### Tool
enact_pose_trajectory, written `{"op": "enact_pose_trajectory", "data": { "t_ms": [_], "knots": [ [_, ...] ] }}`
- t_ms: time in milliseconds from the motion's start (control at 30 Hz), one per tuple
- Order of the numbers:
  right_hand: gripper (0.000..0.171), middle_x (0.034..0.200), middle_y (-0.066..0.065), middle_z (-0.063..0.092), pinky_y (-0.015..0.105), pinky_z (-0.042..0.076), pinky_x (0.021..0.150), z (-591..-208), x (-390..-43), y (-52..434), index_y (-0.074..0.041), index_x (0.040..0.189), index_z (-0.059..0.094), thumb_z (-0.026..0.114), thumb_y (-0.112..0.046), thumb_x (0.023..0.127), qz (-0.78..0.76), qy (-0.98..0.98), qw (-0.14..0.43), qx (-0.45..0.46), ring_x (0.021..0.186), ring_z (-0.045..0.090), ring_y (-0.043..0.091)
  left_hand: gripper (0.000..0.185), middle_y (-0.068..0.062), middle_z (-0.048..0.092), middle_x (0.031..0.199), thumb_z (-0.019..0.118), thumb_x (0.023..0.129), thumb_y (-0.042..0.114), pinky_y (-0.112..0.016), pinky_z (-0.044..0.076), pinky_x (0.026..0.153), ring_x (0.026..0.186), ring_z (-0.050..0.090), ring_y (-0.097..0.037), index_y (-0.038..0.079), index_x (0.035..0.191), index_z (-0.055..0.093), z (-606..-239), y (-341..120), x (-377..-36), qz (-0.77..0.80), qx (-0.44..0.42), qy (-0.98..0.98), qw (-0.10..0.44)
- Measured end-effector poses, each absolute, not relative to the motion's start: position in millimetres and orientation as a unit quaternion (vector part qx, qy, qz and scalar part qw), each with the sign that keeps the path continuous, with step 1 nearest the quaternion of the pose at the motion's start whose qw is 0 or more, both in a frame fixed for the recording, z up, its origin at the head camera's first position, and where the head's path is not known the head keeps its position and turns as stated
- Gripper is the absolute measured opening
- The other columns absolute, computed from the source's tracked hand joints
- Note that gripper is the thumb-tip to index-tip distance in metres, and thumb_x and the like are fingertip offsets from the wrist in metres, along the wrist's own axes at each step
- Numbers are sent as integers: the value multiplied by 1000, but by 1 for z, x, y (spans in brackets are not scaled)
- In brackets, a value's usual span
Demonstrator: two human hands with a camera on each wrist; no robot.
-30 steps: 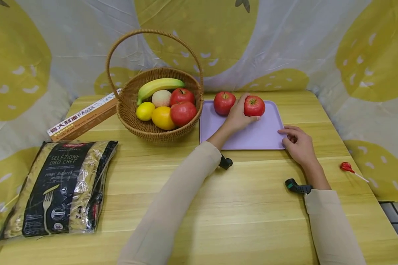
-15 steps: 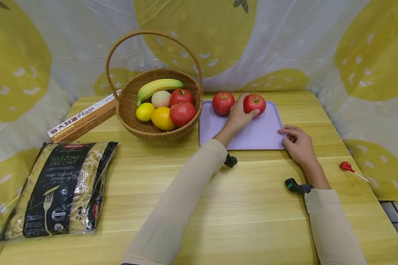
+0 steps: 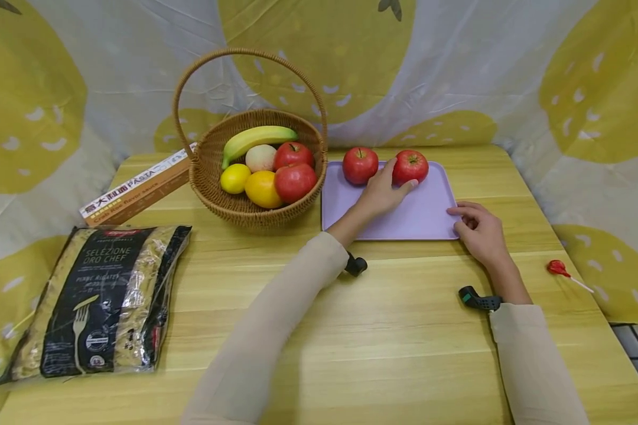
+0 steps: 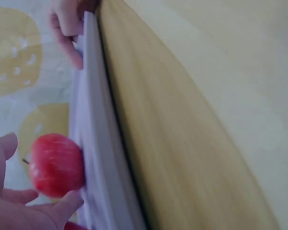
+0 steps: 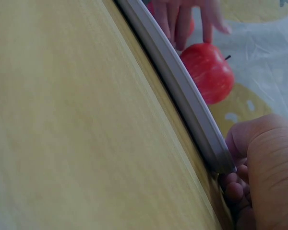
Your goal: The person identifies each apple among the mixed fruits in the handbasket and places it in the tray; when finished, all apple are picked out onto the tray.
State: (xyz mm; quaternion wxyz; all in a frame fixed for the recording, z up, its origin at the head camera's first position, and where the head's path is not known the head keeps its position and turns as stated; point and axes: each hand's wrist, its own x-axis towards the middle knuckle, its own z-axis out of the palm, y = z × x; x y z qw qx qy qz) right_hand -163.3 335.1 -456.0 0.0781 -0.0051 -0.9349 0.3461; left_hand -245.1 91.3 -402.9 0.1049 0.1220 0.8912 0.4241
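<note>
A lilac tray [image 3: 427, 215] lies on the table with two red apples at its far side, a left apple [image 3: 360, 165] and a right apple [image 3: 412, 166]. Between them reaches my left hand [image 3: 381, 192], fingers extended and spread, the index finger and thumb right at the right apple's near side. In the left wrist view that apple [image 4: 56, 165] sits just beyond the spread fingers. My right hand [image 3: 480, 230] pinches the tray's right edge near the front corner. The right wrist view shows its thumb [image 5: 240, 139] at the rim and the other fingers curled below.
A wicker basket [image 3: 255, 219] with a tall handle holds a banana, a lemon, apples and other fruit. At the left lie a pasta box [image 3: 138, 189] and a bag of penne [image 3: 93, 301]. A red lollipop [image 3: 558, 268] rests near the right edge.
My left hand shifts slightly right against the right apple, then draws back a little to the left with its thumb off the apple's front. My right hand stays at the tray.
</note>
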Motion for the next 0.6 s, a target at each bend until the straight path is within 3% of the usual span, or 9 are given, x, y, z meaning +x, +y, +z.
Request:
{"op": "enact_pose_trajectory", "data": {
  "t_ms": [233,433,600],
  "knots": [
    [29,135,7,56,18,33,63,-451,-160,333,-12,116,71,54,-16,93,348,-935,68,-9,83,44,15,74,-2,48,147,51,90,64,-34,46,104,128,55,-15,22,150,36,-378,49,-222,444,201,861,142],
    [29,132,7,57,19,34,62,-455,-160,336,-11,115,71,54,-15,92,345,-935,78,-6,80,44,15,68,11,49,144,49,90,66,-28,49,99,120,58,-6,28,146,42,-350,16,-197,445,254,848,138],
    [29,132,7,57,21,34,62,-455,-161,333,-11,115,71,53,-15,93,344,-936,74,-7,81,44,16,58,10,57,133,60,90,56,-27,48,101,115,59,-5,29,140,49,-327,-20,-179,495,265,819,119]
  ]
}}
